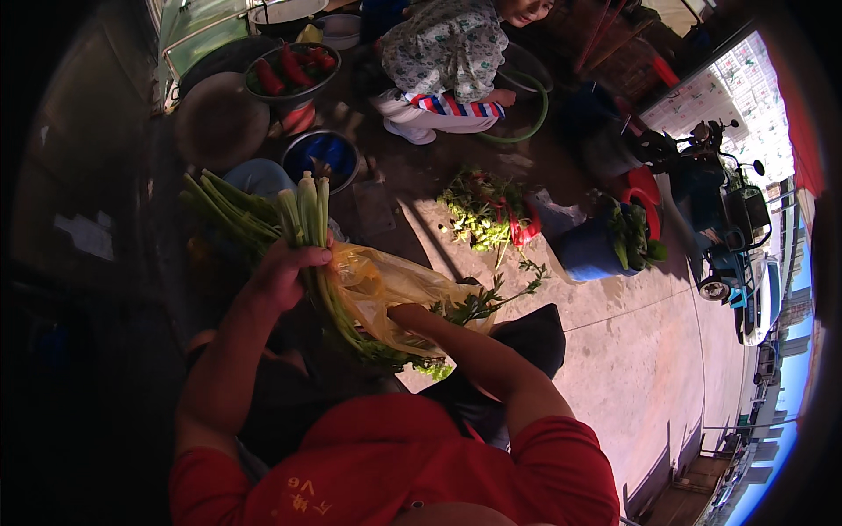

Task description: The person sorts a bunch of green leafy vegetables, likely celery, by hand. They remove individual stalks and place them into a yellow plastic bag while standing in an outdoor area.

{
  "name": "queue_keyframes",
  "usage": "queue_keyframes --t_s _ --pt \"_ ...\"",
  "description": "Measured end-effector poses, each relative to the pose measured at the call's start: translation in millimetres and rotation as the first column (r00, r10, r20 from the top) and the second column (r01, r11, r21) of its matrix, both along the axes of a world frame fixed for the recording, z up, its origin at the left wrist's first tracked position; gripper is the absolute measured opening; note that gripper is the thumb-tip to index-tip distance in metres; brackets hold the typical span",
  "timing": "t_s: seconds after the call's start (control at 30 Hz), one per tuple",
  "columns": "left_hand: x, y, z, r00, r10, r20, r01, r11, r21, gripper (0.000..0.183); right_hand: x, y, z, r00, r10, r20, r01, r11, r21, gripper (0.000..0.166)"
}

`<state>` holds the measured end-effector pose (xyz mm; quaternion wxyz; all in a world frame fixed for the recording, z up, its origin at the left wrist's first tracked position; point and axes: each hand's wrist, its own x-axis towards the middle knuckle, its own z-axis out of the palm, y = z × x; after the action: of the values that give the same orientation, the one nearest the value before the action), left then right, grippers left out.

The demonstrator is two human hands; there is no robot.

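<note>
My left hand (289, 266) grips a bunch of celery (308, 210) by its stalks, with the pale cut ends pointing up. A thin yellowish plastic bag (375, 269) hangs beside the bunch, its gathered edge close to my left thumb. My right hand (411, 319) reaches to the bag; its fingers are hidden by the plastic, so its hold cannot be made out. Leafy celery tops (477, 306) stick out past the bag near my right forearm. More green stalks (227, 204) lie to the left of the held bunch.
A person (447, 59) squats ahead near a green hose (543, 115). Red peppers fill a bowl (293, 98) at upper left, above a metal basin (322, 131). Leafy trimmings (480, 210) lie on the concrete. At right are a blue bucket (585, 253) and a parked three-wheeler (720, 223).
</note>
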<state>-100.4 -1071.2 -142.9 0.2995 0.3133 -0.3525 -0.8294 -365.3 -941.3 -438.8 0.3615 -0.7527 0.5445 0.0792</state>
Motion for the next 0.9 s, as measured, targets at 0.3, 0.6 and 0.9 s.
queue_keyframes --t_s 0.3,0.6,0.9 --pt "1.9 -15.0 -51.8 0.926 -0.022 0.376 0.112 0.969 -0.219 0.033 -4.8 -35.7 102.8 0.99 0.051 -0.134 -0.065 0.993 -0.099 0.023" --pt "40.1 -50.6 -62.5 0.842 0.17 0.512 -0.05 0.969 -0.241 0.016 -162.9 -48.9 163.8 0.995 -0.091 -0.028 0.075 0.936 -0.344 0.023" --pt "11.2 -32.5 -85.1 0.845 0.139 0.517 -0.077 0.987 -0.14 0.014 -145.4 -57.9 255.1 0.913 -0.344 0.219 0.347 0.937 0.027 0.029"
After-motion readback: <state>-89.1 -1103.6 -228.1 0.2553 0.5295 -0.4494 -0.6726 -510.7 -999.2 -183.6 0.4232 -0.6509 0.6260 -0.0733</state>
